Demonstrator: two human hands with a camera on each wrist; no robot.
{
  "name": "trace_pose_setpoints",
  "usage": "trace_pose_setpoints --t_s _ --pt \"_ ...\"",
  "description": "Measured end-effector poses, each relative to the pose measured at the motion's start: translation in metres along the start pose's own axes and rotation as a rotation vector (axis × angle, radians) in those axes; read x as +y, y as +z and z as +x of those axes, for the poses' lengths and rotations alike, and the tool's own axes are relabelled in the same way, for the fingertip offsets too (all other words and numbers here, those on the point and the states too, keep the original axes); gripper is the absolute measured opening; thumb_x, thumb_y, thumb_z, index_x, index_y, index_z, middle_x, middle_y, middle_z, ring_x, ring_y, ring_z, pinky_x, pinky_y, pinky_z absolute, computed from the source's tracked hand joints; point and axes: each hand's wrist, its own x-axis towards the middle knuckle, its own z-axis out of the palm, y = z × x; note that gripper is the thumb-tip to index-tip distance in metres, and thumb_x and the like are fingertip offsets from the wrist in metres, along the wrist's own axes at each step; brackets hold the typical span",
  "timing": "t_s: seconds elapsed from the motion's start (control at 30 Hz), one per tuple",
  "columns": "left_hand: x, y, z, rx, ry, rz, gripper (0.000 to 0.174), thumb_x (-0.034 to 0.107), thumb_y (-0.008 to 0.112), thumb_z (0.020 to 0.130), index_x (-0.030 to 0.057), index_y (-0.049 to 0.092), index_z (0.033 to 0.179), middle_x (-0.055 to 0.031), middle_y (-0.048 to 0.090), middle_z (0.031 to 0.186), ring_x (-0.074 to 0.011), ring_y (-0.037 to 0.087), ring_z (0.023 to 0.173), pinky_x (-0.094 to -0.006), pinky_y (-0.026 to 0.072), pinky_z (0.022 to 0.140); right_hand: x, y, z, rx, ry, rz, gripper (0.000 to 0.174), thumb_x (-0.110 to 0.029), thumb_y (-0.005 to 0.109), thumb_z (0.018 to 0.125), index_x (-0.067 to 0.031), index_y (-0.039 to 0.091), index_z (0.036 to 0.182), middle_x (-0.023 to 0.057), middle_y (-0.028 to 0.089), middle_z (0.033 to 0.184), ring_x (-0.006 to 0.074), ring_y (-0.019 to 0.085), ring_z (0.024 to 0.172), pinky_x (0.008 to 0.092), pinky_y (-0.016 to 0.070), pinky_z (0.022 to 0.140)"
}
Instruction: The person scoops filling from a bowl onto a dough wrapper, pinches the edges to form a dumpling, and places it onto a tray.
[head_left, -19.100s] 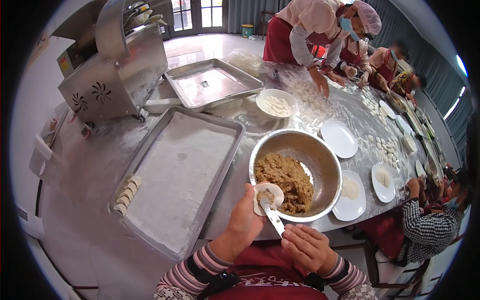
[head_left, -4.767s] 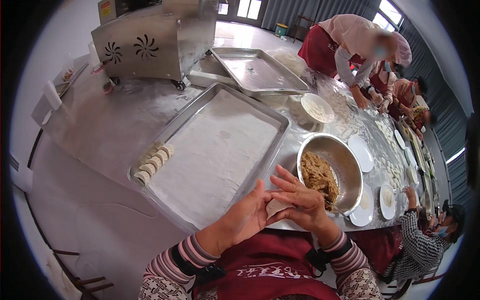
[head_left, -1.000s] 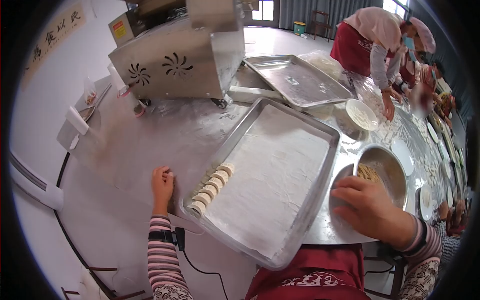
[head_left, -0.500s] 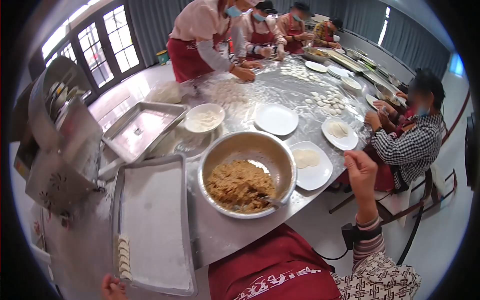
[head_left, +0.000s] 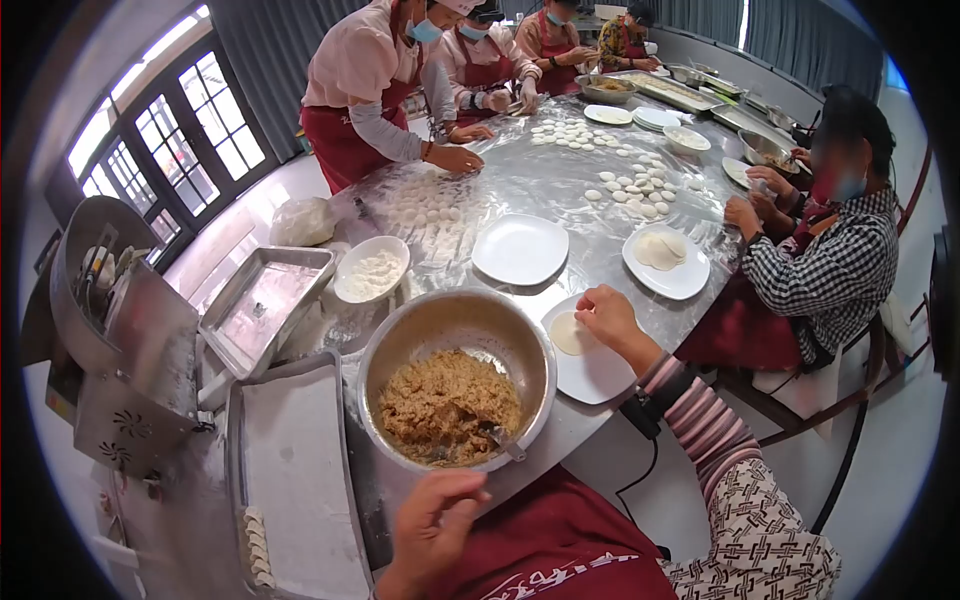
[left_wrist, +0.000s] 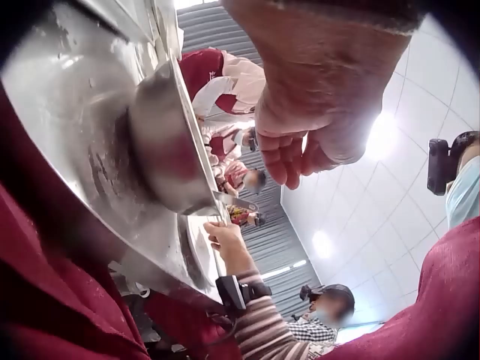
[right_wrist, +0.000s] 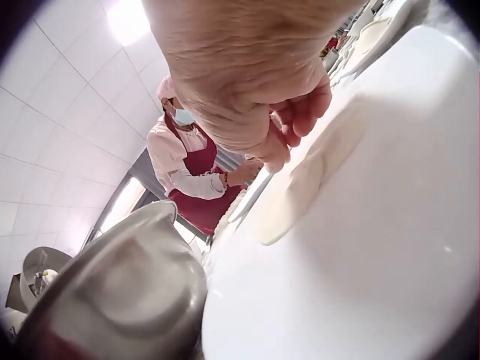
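Observation:
In the head view my right hand (head_left: 610,318) is over a white square plate (head_left: 590,380), its fingertips right at the round dough wrappers (head_left: 568,335) on it. The right wrist view has the thumb and bent fingers close above the overlapping wrappers (right_wrist: 289,202), with no dough showing between them. My left hand (head_left: 437,525) hangs near the front rim of a steel bowl (head_left: 380,345), fingers loosely curled and holding nothing. Brown minced filling (head_left: 445,395) fills the bowl's bottom, and a spreader handle (head_left: 515,450) leans at its rim.
On the left, a lined tray (head_left: 300,450) carries a short row of folded dumplings (head_left: 257,550). Further back are an empty tray (head_left: 262,300), a flour bowl (head_left: 372,270), a bare plate (head_left: 520,250) and a plate of wrappers (head_left: 666,262). A steel machine (head_left: 140,370) stands left; several people work round the table.
The last dumpling has left my hands and joins the tray's row. My view has turned right. The right hand has moved onto the wrapper plate; the left has come from beside the tray to the bowl.

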Motion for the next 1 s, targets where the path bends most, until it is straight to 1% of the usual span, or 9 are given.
trace_pose_setpoints --t_s 0.23,0.6,0.63,0.7,0.77,0.83,0.9,0.97,1.0 --pt "-0.016 0.014 0.012 -0.105 -0.084 -0.097 0.021 -0.002 0.052 0.091 -0.0032 0.060 0.110 -0.0136 0.056 0.110 -0.0174 0.062 0.091 -0.0289 0.0517 0.084 -0.003 0.019 0.021 -0.101 -0.034 -0.274 0.014 -0.020 0.069 0.071 -0.0086 0.067 0.078 0.0125 0.064 0.085 0.0297 0.061 0.086 0.0421 0.0480 0.076" --pt "-0.012 0.014 0.019 -0.055 -0.291 -0.312 0.021 -0.003 0.048 0.092 -0.0038 0.059 0.111 -0.0121 0.057 0.112 -0.0157 0.061 0.091 -0.0266 0.0488 0.084 -0.008 0.001 0.007 -0.169 -0.140 -0.002 0.015 -0.018 0.068 0.071 -0.0032 0.068 0.075 0.0155 0.065 0.074 0.0319 0.064 0.072 0.0415 0.0489 0.068" --pt "-0.012 0.013 0.018 -0.085 -0.344 -0.348 0.022 0.000 0.048 0.094 -0.0040 0.057 0.113 -0.0131 0.057 0.114 -0.0169 0.061 0.094 -0.0278 0.0488 0.086 -0.007 -0.005 0.005 -0.172 -0.148 -0.010 0.015 -0.018 0.068 0.071 -0.0032 0.068 0.075 0.0155 0.065 0.074 0.0319 0.064 0.072 0.0415 0.0489 0.068" --pt "-0.013 0.013 0.016 -0.111 -0.392 -0.392 0.023 0.002 0.048 0.095 -0.0043 0.055 0.115 -0.0141 0.058 0.116 -0.0180 0.062 0.097 -0.0290 0.0487 0.089 -0.012 -0.022 -0.002 -0.089 -0.061 0.122 0.011 -0.009 0.070 0.071 -0.0002 0.069 0.077 0.0114 0.066 0.069 0.0186 0.063 0.065 0.0301 0.0487 0.062" --pt "-0.011 0.014 0.020 -0.195 -0.505 -0.684 0.032 0.011 0.049 0.097 -0.0040 0.047 0.124 -0.0177 0.054 0.123 -0.0238 0.057 0.111 -0.0347 0.0451 0.098 -0.042 -0.050 -0.015 -0.105 0.031 0.210 0.012 -0.010 0.069 0.071 -0.0011 0.070 0.080 0.0133 0.067 0.071 0.0231 0.065 0.070 0.0325 0.0489 0.062" --pt "-0.013 0.025 0.028 -0.178 -0.510 -0.888 0.037 0.018 0.048 0.098 -0.0034 0.043 0.128 -0.0192 0.052 0.126 -0.0266 0.053 0.117 -0.0374 0.0424 0.101 -0.082 -0.066 -0.033 0.010 -0.082 0.376 0.005 -0.004 0.067 0.074 -0.0011 0.069 0.078 0.0121 0.066 0.071 0.0209 0.065 0.068 0.0308 0.0486 0.060" --pt "-0.014 0.032 0.040 -0.141 -0.506 -1.092 0.043 0.025 0.047 0.099 -0.0027 0.038 0.131 -0.0207 0.049 0.129 -0.0294 0.049 0.123 -0.0401 0.0397 0.104 -0.119 -0.056 -0.058 0.156 -0.404 0.430 0.010 0.002 0.065 0.073 -0.0042 0.069 0.081 0.0082 0.067 0.076 0.0218 0.064 0.072 0.0321 0.0489 0.066" --pt "-0.015 0.029 0.052 0.072 -0.639 -1.376 0.046 0.034 0.039 0.101 -0.0004 0.037 0.132 -0.0190 0.046 0.133 -0.0308 0.044 0.126 -0.0441 0.0361 0.107 -0.154 -0.048 -0.086 0.084 -0.800 0.324 0.019 0.002 0.067 0.069 -0.0074 0.068 0.086 0.0054 0.067 0.085 0.0225 0.063 0.080 0.0360 0.0477 0.078" --pt "-0.021 0.024 0.051 0.096 -0.619 -1.378 0.046 0.034 0.039 0.101 -0.0004 0.037 0.132 -0.0190 0.046 0.133 -0.0308 0.044 0.126 -0.0441 0.0361 0.107 -0.168 -0.045 -0.099 0.020 -0.877 0.266 0.023 0.002 0.068 0.067 -0.0079 0.067 0.088 0.0047 0.067 0.088 0.0231 0.062 0.084 0.0383 0.0460 0.083"
